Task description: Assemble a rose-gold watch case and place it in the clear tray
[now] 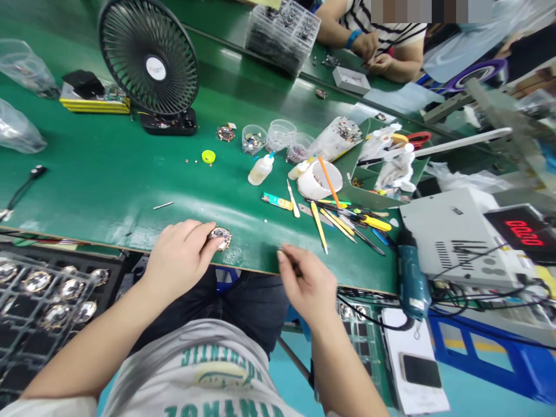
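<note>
At the front edge of the green bench, my left hand (182, 249) grips a round watch case (222, 237) with a gold-toned rim between thumb and fingers. The case rests on or just above the bench top. To its right, my right hand (306, 281) hovers by the bench edge, fingers curled and thumb against the index finger. Whatever may be inside that pinch is too small or hidden to make out. A thin metal pin-like tool (163, 205) lies beyond my left hand.
A black fan (150, 63) stands at the back left. Clear cups (254, 139), a small bottle (261, 169) and scattered hand tools (343, 223) occupy the right side. A teal power screwdriver (412, 278) hangs at the right. Trays of watch cases (47, 295) sit lower left. Opposite, a co-worker's hands (373, 52) handle small parts.
</note>
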The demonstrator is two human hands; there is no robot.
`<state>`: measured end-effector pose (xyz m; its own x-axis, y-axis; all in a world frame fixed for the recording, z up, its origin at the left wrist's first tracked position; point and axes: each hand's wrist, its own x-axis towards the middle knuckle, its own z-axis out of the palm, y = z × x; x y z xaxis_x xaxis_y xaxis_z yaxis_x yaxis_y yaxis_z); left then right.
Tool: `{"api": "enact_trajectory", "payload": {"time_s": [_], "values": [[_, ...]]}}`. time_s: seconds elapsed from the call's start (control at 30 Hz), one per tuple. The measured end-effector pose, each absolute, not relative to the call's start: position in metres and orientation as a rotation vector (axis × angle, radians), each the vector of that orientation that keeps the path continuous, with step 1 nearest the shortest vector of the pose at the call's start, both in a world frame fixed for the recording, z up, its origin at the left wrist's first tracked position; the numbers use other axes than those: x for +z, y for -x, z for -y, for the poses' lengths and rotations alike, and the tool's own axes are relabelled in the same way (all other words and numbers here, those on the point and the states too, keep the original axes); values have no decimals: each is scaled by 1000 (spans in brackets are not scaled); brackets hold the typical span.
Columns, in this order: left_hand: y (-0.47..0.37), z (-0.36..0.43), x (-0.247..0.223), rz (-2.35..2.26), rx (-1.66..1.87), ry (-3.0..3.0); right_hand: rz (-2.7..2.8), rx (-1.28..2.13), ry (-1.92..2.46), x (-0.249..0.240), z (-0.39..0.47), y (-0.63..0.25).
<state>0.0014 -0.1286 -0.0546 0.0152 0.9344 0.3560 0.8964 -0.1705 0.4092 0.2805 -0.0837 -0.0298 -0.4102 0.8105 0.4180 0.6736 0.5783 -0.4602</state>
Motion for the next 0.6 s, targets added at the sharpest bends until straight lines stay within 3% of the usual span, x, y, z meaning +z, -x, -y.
{"api": "enact_trajectory", "payload": {"time_s": [0.4, 0.6], "values": [[33, 114, -48, -2013, 627, -2467, 1841, -535, 1943, -21, 56, -434], [27, 109, -42, -1964, 399, -2643, 1566, -511, 2516, 2, 52, -452]]}}
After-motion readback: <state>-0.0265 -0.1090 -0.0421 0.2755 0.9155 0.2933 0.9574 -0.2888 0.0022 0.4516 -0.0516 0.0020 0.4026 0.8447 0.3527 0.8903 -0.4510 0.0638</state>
